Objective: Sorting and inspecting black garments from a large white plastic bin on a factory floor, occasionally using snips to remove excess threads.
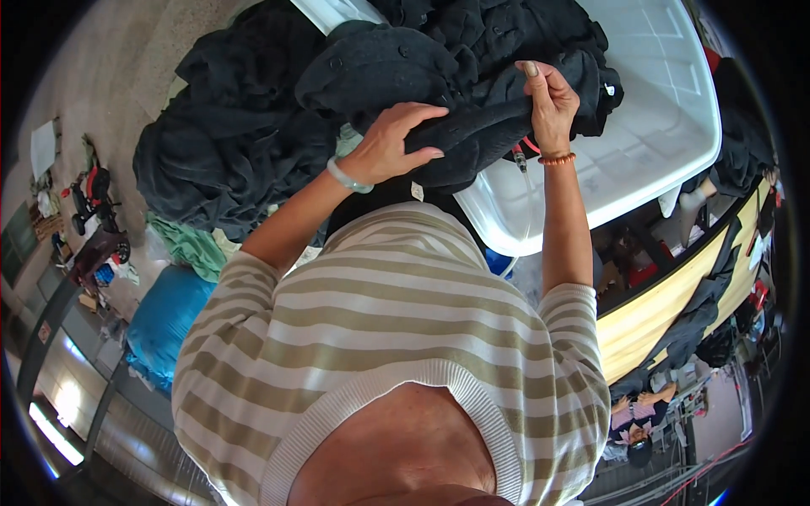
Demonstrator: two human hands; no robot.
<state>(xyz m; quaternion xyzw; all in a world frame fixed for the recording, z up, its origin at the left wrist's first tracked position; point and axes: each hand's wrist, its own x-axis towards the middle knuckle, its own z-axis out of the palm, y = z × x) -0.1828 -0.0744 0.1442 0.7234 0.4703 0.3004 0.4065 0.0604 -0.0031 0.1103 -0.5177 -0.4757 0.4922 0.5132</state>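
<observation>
A black garment (481, 135) with a folded edge stretches between my two hands, its near part hanging over the white bin's corner. My right hand (553, 105) is closed in a pinch on the garment's right end; a beaded bracelet circles that wrist. On the garment's left side rests my left hand (384, 145), thumb and fingers spread apart, with a pale bangle at the wrist. Just beyond lies another black garment (380, 67) with round buttons. Below my right hand, a small metal-and-red fitting (521, 158) joins a clear tube.
A large white plastic bin (641, 169) stands at the right, with black clothes piled over its left part. More black clothing (236, 126) is heaped at the left. Nearby are green cloth (190, 244) and a blue bundle (169, 316). A wooden-topped table (650, 329) and another person (641, 422) appear at the lower right.
</observation>
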